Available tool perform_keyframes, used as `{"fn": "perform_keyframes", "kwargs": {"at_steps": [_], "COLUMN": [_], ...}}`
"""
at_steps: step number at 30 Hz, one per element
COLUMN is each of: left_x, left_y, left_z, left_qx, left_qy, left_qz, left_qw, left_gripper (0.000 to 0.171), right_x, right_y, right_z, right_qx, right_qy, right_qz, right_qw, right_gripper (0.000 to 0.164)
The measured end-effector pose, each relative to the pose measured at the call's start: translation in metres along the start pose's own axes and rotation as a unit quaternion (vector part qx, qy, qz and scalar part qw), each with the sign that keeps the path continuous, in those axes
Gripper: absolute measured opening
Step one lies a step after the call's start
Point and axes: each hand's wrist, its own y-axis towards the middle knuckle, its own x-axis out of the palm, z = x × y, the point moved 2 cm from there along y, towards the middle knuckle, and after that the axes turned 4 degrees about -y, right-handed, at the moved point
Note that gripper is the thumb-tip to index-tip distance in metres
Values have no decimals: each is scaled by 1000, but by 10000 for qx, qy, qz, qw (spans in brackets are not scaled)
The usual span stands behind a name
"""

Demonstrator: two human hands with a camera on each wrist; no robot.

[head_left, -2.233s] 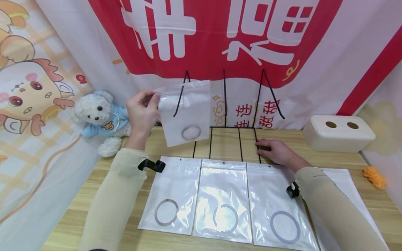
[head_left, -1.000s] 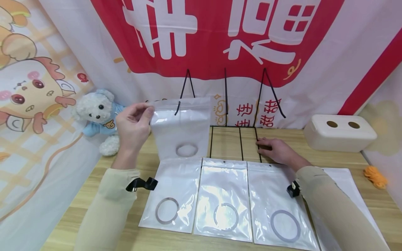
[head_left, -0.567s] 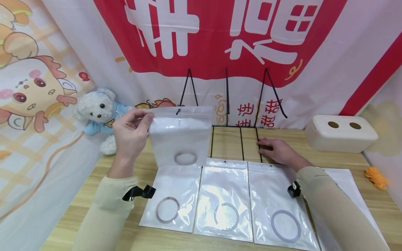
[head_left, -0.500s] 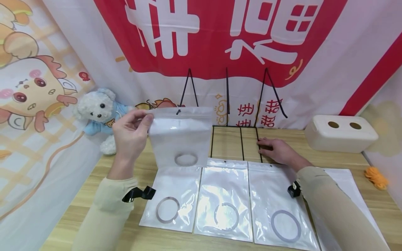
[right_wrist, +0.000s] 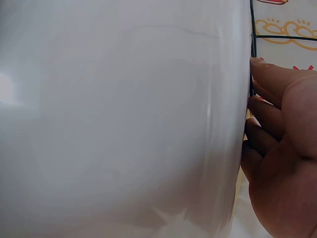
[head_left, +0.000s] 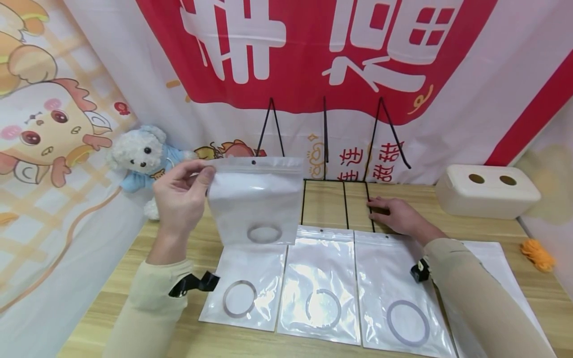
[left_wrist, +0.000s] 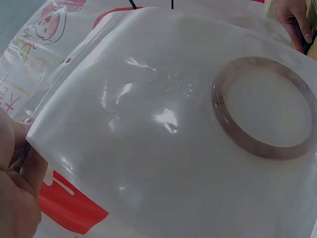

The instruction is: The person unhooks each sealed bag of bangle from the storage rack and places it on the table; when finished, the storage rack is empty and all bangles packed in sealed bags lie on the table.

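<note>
My left hand (head_left: 182, 196) pinches the upper left edge of a clear zip bag (head_left: 256, 204) holding a ring-shaped bangle (head_left: 264, 232). The bag is raised and tilted, in front of a black wire rack (head_left: 344, 204); its top hole shows with no wire through it. In the left wrist view the bangle (left_wrist: 262, 148) looks brownish and translucent. My right hand (head_left: 400, 216) holds the rack's right bottom wire with its fingertips. In the right wrist view its fingers (right_wrist: 267, 114) are bent at that dark wire, and a bag (right_wrist: 119, 109) fills most of the picture.
A row of flat zip bags with bangles lies in front: left bag (head_left: 255, 263), middle bag (head_left: 321, 263), right bag (head_left: 385, 268), and a white sheet or bag (head_left: 488, 258) under the right arm. A plush bear (head_left: 139, 154), cream box (head_left: 488, 191) and orange yarn (head_left: 537, 254) stand around.
My left hand has drawn the bag down and toward me, off the rack's front wire, which earlier passed through its hole. The bag now overlaps the left flat bag. My right hand stays put.
</note>
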Motion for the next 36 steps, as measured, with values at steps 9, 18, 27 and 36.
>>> {"fn": "perform_keyframes", "kwargs": {"at_steps": [9, 18, 27, 36], "left_x": [-16, -61, -114, -170], "left_y": [-4, -12, -21, -32], "left_z": [9, 6, 0, -8], "left_qx": [-90, -514, -1269, -2282], "left_qy": [-155, -252, -35, 71], "left_qz": [126, 399, 937, 1271], "left_qw": [9998, 9976, 9875, 9653], "left_gripper": [18, 7, 13, 12], "right_x": [0, -2, -1, -1], "right_y": [1, 0, 0, 0], "right_z": [-1, -1, -1, 0], "right_qx": [84, 101, 90, 44], "right_qy": [-8, 12, 12, 8], "right_qz": [-38, -57, -38, -31], "right_qw": [10000, 9999, 10000, 10000], "right_gripper": [52, 52, 51, 52]}}
